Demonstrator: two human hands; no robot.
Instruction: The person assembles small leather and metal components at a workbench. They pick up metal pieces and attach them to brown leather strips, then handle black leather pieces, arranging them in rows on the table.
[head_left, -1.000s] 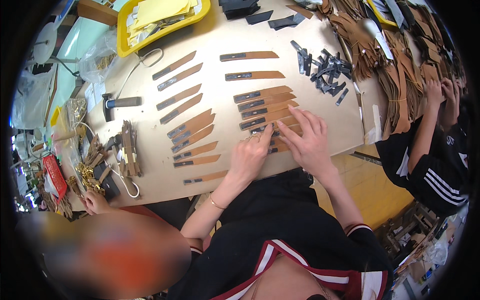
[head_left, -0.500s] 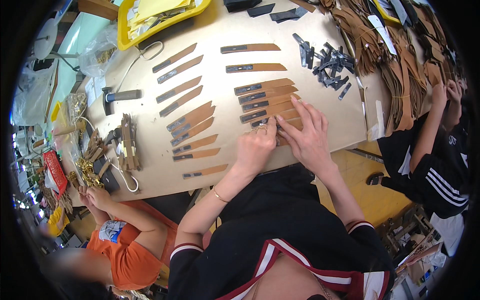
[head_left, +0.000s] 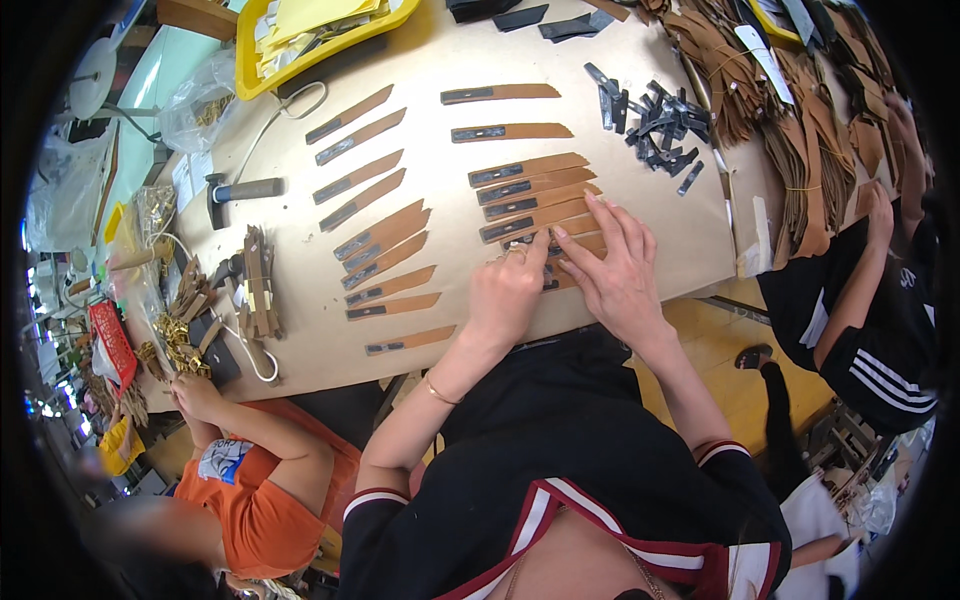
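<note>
Brown leather strips with dark metal plates lie fanned on the paper-covered table. A stack of these strips sits in front of me. My left hand rests on the nearest strips, its index finger pressing down on one. My right hand lies flat beside it, fingers spread over the same strips. Neither hand lifts anything. More strips lie in rows to the left, and two single strips sit farther back.
A pile of small dark metal clips lies at the back right. A hammer and a yellow tray are at the left. Bundles of brown straps fill the right. A person in orange sits left; another in black right.
My hands stay on the strips in front of me with small finger movements. The view has shifted slightly, and the person in orange at the lower left has come further into view.
</note>
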